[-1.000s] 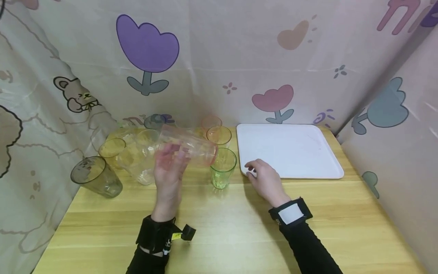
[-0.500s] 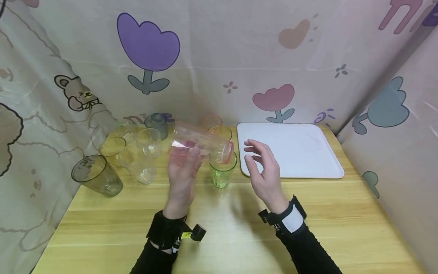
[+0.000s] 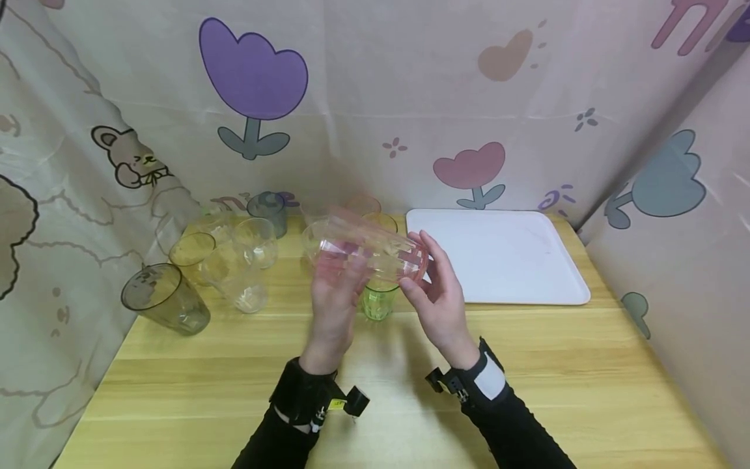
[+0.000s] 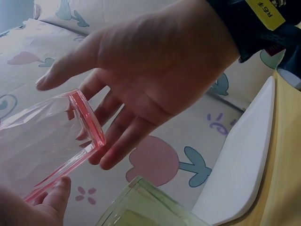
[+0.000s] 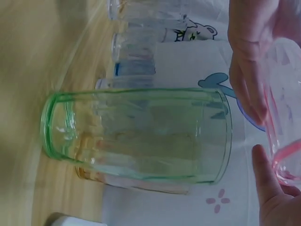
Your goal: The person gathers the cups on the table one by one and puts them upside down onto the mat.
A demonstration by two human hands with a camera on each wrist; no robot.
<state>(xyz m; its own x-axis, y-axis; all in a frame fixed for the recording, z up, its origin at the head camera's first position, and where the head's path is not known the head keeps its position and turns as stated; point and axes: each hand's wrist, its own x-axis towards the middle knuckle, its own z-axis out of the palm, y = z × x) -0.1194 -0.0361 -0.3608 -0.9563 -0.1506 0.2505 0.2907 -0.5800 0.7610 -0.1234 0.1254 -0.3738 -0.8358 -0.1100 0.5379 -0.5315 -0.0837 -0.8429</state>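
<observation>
A clear pink-tinted drinking glass is held tilted on its side above the table, its pink base towards the right. My left hand grips its body, with the thumb showing in the left wrist view. My right hand is at the base, fingers behind it and thumb on the near side. In the left wrist view these fingers are fairly straight, and a gap shows between thumb and glass. Below the pink glass stands a green glass, its rim partly hidden in the head view.
A white tray lies at the back right. Several clear and tinted glasses stand at the left, among them a grey glass, a yellow glass and a blue-grey glass. An amber-rimmed glass stands behind the green one.
My left hand has carried the pink glass to the right, past the green glass. My right hand has lifted from the tray's edge, spread its fingers and come to the glass's base.
</observation>
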